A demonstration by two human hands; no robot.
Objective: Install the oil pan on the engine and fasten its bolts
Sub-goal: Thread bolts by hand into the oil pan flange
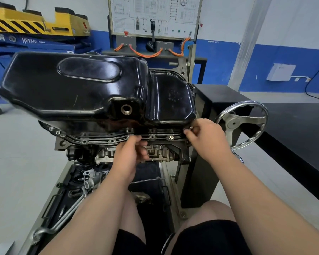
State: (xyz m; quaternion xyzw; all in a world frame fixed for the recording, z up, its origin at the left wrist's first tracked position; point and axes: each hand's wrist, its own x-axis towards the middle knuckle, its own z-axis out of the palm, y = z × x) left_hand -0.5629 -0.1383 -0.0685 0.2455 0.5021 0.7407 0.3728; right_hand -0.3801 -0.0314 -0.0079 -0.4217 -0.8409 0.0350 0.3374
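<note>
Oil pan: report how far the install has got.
Done: oil pan sits on the engine block, one seated bolt in its flange. In hand: left hand pinches a middle bolt, right hand a corner bolt. Left: empty flange holes leftward, then tightening.

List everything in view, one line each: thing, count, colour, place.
oil pan: one, black, atop the engine
engine: one, grey, under the pan
bolts: three, silver, pan's near edge
handwheel: one, chrome, right of engine
loose parts: several, metal, below engine
wiring board: one, white, back wall
cables: several, orange, under board
lift: one, yellow and blue, upper left
left hand: one, pinching a bolt, centre
right hand: one, pinching a bolt, pan's right corner
</note>
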